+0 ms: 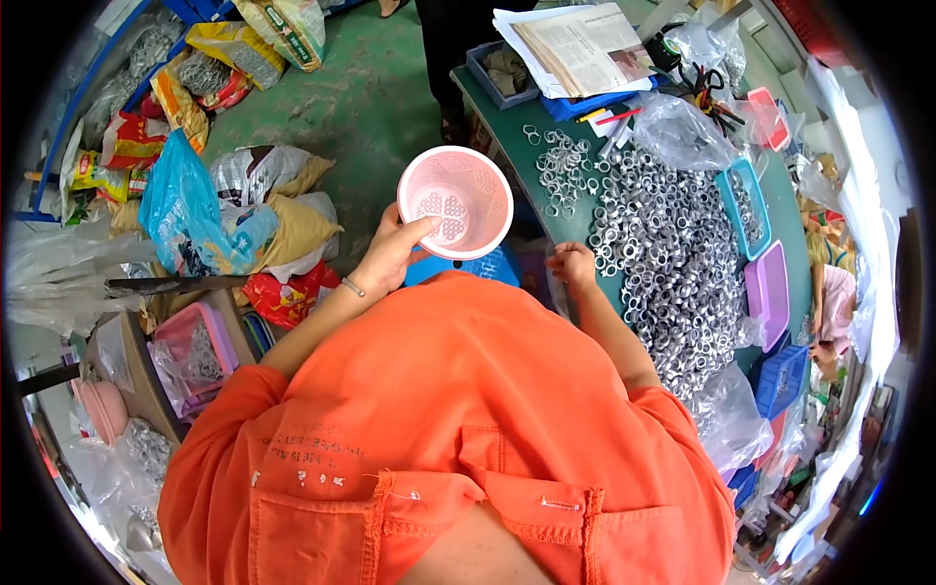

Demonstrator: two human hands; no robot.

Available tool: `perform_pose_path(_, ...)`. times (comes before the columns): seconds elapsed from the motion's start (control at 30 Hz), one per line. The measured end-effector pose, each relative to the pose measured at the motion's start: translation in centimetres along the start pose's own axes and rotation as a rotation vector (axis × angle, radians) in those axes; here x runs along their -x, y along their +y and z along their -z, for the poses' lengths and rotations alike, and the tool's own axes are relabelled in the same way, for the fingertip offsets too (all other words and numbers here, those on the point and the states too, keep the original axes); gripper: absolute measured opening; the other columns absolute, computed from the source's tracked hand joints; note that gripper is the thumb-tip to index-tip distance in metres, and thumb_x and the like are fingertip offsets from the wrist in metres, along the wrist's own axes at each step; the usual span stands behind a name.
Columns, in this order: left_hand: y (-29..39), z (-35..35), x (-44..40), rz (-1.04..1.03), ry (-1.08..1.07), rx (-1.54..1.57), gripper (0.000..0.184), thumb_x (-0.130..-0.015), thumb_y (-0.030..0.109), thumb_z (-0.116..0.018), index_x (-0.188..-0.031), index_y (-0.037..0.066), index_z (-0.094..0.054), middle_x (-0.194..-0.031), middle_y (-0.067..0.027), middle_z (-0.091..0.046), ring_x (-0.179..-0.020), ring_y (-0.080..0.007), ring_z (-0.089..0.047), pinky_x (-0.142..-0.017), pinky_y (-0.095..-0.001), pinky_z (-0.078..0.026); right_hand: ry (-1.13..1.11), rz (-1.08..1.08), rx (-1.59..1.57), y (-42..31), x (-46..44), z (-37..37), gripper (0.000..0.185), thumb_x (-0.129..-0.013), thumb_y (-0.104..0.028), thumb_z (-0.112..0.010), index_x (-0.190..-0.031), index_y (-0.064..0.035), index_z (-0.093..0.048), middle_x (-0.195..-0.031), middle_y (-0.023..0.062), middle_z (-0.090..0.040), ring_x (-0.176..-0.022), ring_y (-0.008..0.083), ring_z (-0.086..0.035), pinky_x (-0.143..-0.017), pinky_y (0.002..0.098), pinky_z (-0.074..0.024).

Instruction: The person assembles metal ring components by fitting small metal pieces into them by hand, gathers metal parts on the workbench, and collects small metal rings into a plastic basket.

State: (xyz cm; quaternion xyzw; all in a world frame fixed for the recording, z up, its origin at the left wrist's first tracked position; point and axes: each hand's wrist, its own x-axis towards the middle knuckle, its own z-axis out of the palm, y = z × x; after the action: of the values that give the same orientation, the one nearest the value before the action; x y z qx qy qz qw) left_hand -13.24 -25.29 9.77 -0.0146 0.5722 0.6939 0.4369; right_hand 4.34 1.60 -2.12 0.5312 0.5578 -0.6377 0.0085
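Observation:
A pink round basket (485,201) with a white rim is held up near the centre of the view. My left hand (395,249) grips its near left side, thumb over the rim, and no parts lie inside that I can see. My right hand (571,265) is at the left edge of the green table (531,161), its fingers curled together; what they hold, if anything, is too small to tell. Beside it, a large heap of metal rings (673,263) covers the table, with a smaller group of rings (565,171) further back.
Behind the heap are a newspaper stack (590,49), a grey bin (502,73) and a plastic bag (682,132). A turquoise tray (744,208) and a purple tray (767,295) stand at the right. Sacks (258,175) lie on the floor at left. A person (444,58) stands beyond the table.

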Motion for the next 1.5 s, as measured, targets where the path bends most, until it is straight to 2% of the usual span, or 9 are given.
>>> perform_pose_path(0.43,-0.4,0.2,-0.2,-0.033,-0.012,0.022,0.065,-0.078,0.022,-0.070,-0.129,0.005,-0.032,-0.117,-0.0120,-0.050,-0.106,-0.0212,-0.054,-0.086,-0.0387,-0.048,0.025,-0.001,0.003,-0.1,0.1,-0.1,0.013,-0.081,-0.007,-0.050,-0.089,-0.0043,-0.059,-0.069,0.0090,-0.064,-0.060,0.0182,-0.061,-0.054,0.0305,-0.0445)
perform_pose_path(0.53,0.0,0.0,0.2,-0.018,-0.032,-0.006,0.059,-0.080,0.026,-0.067,-0.130,0.012,-0.037,-0.121,-0.0070,-0.050,-0.111,-0.0192,-0.050,-0.091,-0.0396,-0.042,0.018,-0.003,-0.003,-0.1,0.3,-0.2,0.012,-0.081,-0.007,-0.050,-0.090,-0.0045,-0.058,-0.071,0.0098,-0.065,-0.062,0.0191,-0.061,-0.055,0.0307,-0.0444)
perform_pose_path(0.6,0.3,-0.2,0.3,-0.031,-0.021,0.025,0.061,-0.079,0.022,-0.069,-0.126,0.005,-0.035,-0.114,-0.0109,-0.052,-0.104,-0.0196,-0.055,-0.085,-0.0374,-0.049,0.012,-0.004,-0.007,-0.4,0.5,-0.2,0.012,-0.081,-0.006,-0.050,-0.091,-0.0048,-0.057,-0.072,0.0105,-0.065,-0.064,0.0197,-0.061,-0.055,0.0307,-0.0440)
perform_pose_path(0.8,0.3,-0.1,0.4,-0.024,-0.012,-0.002,0.061,-0.079,0.022,-0.069,-0.127,0.005,-0.034,-0.115,-0.0109,-0.051,-0.105,-0.0191,-0.055,-0.084,-0.0356,-0.050,-0.011,0.008,0.008,-0.5,0.6,-0.1,0.013,-0.081,-0.007,-0.050,-0.092,-0.0045,-0.056,-0.072,0.0107,-0.065,-0.064,0.0199,-0.061,-0.055,0.0309,-0.0439)
perform_pose_path(0.87,0.2,-0.1,0.4,-0.028,-0.004,-0.001,0.061,-0.079,0.022,-0.069,-0.127,0.005,-0.034,-0.116,-0.0110,-0.051,-0.105,-0.0190,-0.054,-0.084,-0.0355,-0.050,0.026,0.022,-0.041,-0.7,0.8,-0.3,0.012,-0.077,-0.002,-0.049,-0.084,-0.0010,-0.058,-0.069,0.0112,-0.064,-0.056,0.0188,-0.060,-0.049,0.0273,-0.0437)
perform_pose_path(1.1,0.4,-0.1,0.5,-0.027,0.000,-0.006,0.059,-0.079,0.022,-0.069,-0.125,0.005,-0.037,-0.115,-0.0101,-0.052,-0.105,-0.0186,-0.055,-0.083,-0.0355,-0.050,0.018,0.008,-0.052,-0.4,0.5,-0.2,0.015,-0.080,-0.004,-0.048,-0.091,-0.0021,-0.058,-0.070,0.0102,-0.064,-0.060,0.0189,-0.061,-0.053,0.0292,-0.0446)
perform_pose_path(1.17,0.6,-0.2,0.7,-0.020,-0.004,-0.016,0.058,-0.079,0.022,-0.069,-0.125,0.006,-0.037,-0.114,-0.0097,-0.052,-0.104,-0.0183,-0.055,-0.083,-0.0354,-0.050,-0.002,-0.008,0.022,-0.4,0.4,-0.1,0.014,-0.083,-0.007,-0.049,-0.095,-0.0053,-0.056,-0.075,0.0107,-0.066,-0.068,0.0204,-0.062,-0.060,0.0317,-0.0455)
perform_pose_path(1.3,0.6,-0.2,0.7,0.010,-0.015,-0.058,0.062,-0.081,0.026,-0.066,-0.131,0.013,-0.033,-0.121,-0.0086,-0.049,-0.109,-0.0192,-0.051,-0.088,-0.0374,-0.044,-0.002,-0.006,0.050,-0.4,0.5,0.0,0.015,-0.083,-0.007,-0.049,-0.096,-0.0051,-0.056,-0.075,0.0103,-0.066,-0.069,0.0203,-0.063,-0.060,0.0319,-0.0459)
perform_pose_path(1.5,0.3,0.0,0.7,-0.034,-0.019,-0.046,0.060,-0.081,0.024,-0.065,-0.130,0.011,-0.033,-0.120,-0.0086,-0.050,-0.109,-0.0185,-0.052,-0.089,-0.0381,-0.045,-0.005,-0.009,-0.001,-0.2,-0.1,0.2,0.016,-0.081,-0.006,-0.047,-0.092,-0.0037,-0.058,-0.070,0.0103,-0.065,-0.061,0.0196,-0.062,-0.055,0.0317,-0.0453)
